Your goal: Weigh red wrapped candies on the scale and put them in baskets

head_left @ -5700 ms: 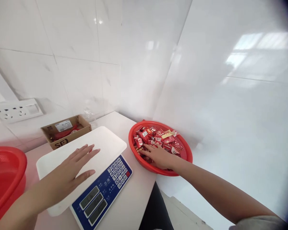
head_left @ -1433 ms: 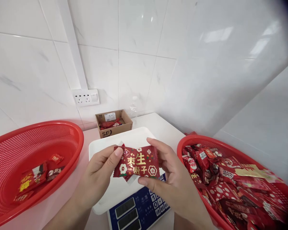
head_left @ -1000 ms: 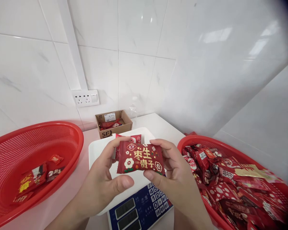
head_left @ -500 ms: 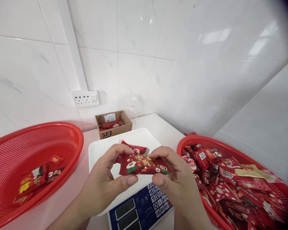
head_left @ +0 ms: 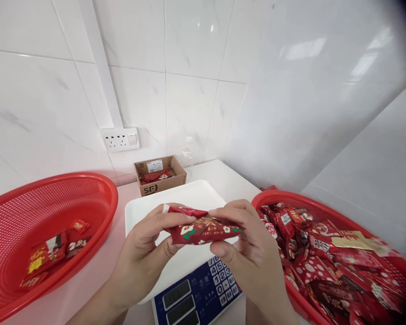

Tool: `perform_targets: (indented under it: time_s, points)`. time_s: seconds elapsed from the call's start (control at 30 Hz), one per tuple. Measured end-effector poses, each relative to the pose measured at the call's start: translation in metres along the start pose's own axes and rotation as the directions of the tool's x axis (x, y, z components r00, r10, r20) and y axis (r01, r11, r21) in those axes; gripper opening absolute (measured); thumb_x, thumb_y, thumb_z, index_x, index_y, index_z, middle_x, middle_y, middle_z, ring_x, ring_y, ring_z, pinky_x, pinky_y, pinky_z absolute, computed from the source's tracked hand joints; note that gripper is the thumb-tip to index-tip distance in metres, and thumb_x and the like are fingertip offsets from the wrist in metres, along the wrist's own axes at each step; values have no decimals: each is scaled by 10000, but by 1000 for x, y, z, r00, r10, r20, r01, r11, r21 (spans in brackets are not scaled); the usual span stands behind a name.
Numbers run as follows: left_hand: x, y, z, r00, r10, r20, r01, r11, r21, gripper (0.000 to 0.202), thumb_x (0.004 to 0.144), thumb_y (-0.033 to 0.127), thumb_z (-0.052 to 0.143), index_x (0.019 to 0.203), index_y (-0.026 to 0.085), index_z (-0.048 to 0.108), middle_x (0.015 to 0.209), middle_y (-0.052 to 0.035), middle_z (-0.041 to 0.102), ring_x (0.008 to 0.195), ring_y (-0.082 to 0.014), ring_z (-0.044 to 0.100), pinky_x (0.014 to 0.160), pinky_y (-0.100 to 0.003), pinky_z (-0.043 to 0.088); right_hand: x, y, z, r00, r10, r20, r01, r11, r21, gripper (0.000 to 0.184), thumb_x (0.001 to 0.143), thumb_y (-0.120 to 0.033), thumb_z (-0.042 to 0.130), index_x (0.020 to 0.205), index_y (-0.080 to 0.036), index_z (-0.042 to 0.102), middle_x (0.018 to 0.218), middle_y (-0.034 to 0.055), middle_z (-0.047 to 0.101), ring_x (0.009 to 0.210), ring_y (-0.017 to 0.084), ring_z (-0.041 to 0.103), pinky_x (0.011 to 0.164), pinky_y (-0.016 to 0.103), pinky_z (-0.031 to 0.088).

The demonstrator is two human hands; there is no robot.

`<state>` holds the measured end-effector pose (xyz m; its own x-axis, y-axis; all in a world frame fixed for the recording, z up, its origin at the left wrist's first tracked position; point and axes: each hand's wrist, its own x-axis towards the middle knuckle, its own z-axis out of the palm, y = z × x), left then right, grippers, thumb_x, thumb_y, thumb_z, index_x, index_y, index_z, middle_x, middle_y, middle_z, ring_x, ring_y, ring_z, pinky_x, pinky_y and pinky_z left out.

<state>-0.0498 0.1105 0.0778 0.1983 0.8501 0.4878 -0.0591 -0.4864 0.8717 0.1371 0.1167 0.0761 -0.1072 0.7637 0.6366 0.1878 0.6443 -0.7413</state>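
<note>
Both hands hold red snack packets above the white pan of a scale [head_left: 145, 207]. My left hand [head_left: 145, 253] pinches the left end of a red packet [head_left: 203, 231] printed with white flowers, and my right hand [head_left: 253, 257] pinches its right end. The packet lies nearly flat, edge-on to me. A second red packet [head_left: 184, 210] sits just behind it, between my left fingers. The scale's blue keypad and displays [head_left: 196, 293] show below my hands.
A red mesh basket [head_left: 98, 185] on the left holds a few red packets [head_left: 47, 255]. A red basket [head_left: 274, 198] on the right is piled with several packets. A small cardboard box [head_left: 160, 178] stands at the back by the tiled wall, under a socket strip [head_left: 120, 139].
Earlier my right hand was in the right basket and my left lay flat on the scale. Since then both hands took up the flowered packet and tipped its face from upright to nearly flat.
</note>
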Motion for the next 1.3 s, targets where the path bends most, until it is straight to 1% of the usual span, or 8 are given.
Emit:
perform_targets:
  time_s: [0.1,0.2,0.33,0.5,0.73,1.03,1.17,1.3]
  points:
    - [1,1,0,1000,4,-9,-4,1000,29,232,912,260,624,1069,398,726,1047,12,699,1000,-166,617,853,-246,499,-1,1,1,997,-63,-38,61,997,-39,290,835,-470,709,1112,-395,670,1017,10,507,942,173,519,791,266,484]
    - [3,2,0,1000,21,11,-22,999,30,208,909,286,629,1061,377,738,1019,-5,712,995,-173,623,852,-255,507,-2,0,0,993,-114,-24,115,993,5,281,833,-411,730,1108,-394,681,1130,21,507,1047,193,517,879,301,488]
    - [4,1,2,997,54,48,-54,999,4,209,906,309,633,1079,369,734,1017,-15,714,984,-172,636,838,-257,519,1,-1,0,985,-173,28,169,981,93,310,830,-363,744,1131,-358,671,1105,29,584,1100,211,533,895,320,500]
    - [3,0,2,997,38,70,-41,998,51,216,916,328,620,1099,400,709,1046,25,723,1005,-143,631,900,-238,466,3,0,2,981,-196,14,193,975,112,279,832,-292,752,1096,-330,669,1039,7,652,1080,201,543,972,344,457]
    - [1,-1,0,996,2,85,-6,999,45,238,896,328,650,1117,407,691,1091,17,704,1031,-173,627,912,-289,467,3,-3,2,978,-208,-8,208,972,109,241,814,-197,766,1017,-295,682,987,-15,675,1036,171,561,952,304,464]
    - [2,-2,2,997,12,74,-17,997,70,219,896,340,647,1103,395,696,1040,14,733,997,-171,641,906,-295,459,1,-4,1,988,-155,-1,153,978,144,216,808,-213,773,992,-294,693,966,-8,665,990,164,591,883,285,501]
    - [1,0,2,997,13,76,-19,997,77,174,909,320,626,1054,336,720,959,-7,712,915,-176,631,845,-294,483,1,-3,1,995,-97,18,90,966,242,235,857,-297,726,1087,-327,686,975,0,665,965,172,608,816,288,522]
    - [1,1,3,994,-5,106,-7,993,117,204,942,323,563,1020,265,742,950,-41,705,900,-194,619,956,-359,445,0,-2,1,999,-32,14,26,959,282,166,936,-328,620,1083,-334,695,935,2,677,869,161,630,739,276,525]
